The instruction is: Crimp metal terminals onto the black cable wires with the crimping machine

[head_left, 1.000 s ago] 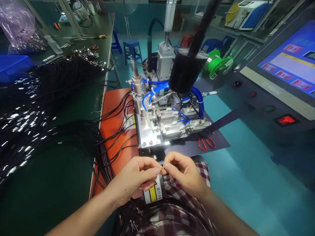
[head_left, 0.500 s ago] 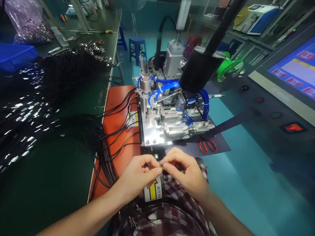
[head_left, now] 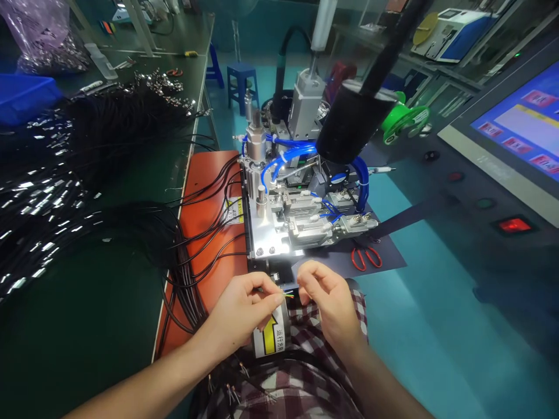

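Note:
My left hand point(head_left: 248, 305) pinches a cable end, from which thin coloured wires point(head_left: 288, 295) stick out to the right past the fingertips. Just right of them, my right hand point(head_left: 329, 297) is raised with its fingers curled together; whether anything small is between them is hidden. Both hands are in front of a metal machine point(head_left: 301, 215) with blue air tubes. Below my left hand a white label with a yellow arrow point(head_left: 269, 337) shows. Several black cables point(head_left: 187, 285) run over the orange board point(head_left: 212, 215) to the machine.
Red-handled scissors point(head_left: 367, 258) lie right of the machine. A black cylinder point(head_left: 356, 122) hangs above it, by a green spool point(head_left: 404, 119). At the right is a control panel point(head_left: 484, 169). Bundled cables point(head_left: 117, 125) and a blue bin point(head_left: 26, 96) fill the left bench. Stripped cable ends point(head_left: 233, 393) hang near my lap.
My right hand has moved away from my left fingertips, up and to the right. The coloured wires now show spread beyond my left hand. The view has shifted slightly.

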The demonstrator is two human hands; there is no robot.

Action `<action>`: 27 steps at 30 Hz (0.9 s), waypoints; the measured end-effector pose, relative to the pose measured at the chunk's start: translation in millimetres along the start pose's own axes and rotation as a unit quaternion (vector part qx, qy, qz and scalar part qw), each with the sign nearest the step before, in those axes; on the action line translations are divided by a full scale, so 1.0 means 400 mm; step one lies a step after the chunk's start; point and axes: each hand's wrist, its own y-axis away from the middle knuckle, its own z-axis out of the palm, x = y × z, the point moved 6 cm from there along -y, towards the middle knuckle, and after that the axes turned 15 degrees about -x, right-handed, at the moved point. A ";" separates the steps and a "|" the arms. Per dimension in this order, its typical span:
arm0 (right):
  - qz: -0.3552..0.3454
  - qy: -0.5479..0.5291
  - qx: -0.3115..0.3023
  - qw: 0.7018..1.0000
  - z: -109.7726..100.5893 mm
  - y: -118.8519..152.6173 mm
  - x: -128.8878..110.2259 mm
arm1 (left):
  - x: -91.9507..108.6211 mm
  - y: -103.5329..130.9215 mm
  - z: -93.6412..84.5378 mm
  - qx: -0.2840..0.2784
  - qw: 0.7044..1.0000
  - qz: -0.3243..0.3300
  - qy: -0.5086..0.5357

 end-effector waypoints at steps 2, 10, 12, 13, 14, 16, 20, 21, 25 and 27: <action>0.017 -0.018 0.002 1.000 -0.005 0.007 0.008 | 0.004 0.000 -0.008 0.008 1.000 0.008 0.019; 0.059 -0.101 -0.041 0.992 0.028 0.013 0.032 | 0.005 -0.002 -0.014 0.002 0.999 0.013 0.039; 0.057 -0.105 -0.044 0.992 0.031 0.009 0.035 | 0.003 -0.002 -0.013 -0.004 0.999 0.017 0.046; 0.057 -0.106 -0.043 0.992 0.032 0.009 0.037 | 0.002 -0.001 -0.012 -0.006 0.999 0.018 0.049; 0.059 -0.107 -0.043 0.992 0.033 0.009 0.038 | 0.001 -0.001 -0.012 -0.007 0.998 0.020 0.051; 0.065 -0.108 -0.041 0.991 0.035 0.012 0.041 | -0.001 0.000 -0.013 -0.007 0.998 0.023 0.056; 0.065 -0.106 -0.035 0.992 0.043 0.019 0.044 | -0.007 -0.002 -0.013 -0.011 0.997 0.030 0.070; 0.060 -0.107 -0.032 0.992 0.046 0.020 0.046 | -0.008 -0.003 -0.013 -0.013 0.997 0.031 0.073; 0.051 -0.117 -0.018 0.992 0.055 0.026 0.059 | -0.014 -0.007 -0.011 -0.015 0.996 0.030 0.085; 0.052 -0.122 -0.017 0.991 0.062 0.028 0.066 | -0.014 -0.008 -0.009 -0.010 0.995 0.031 0.097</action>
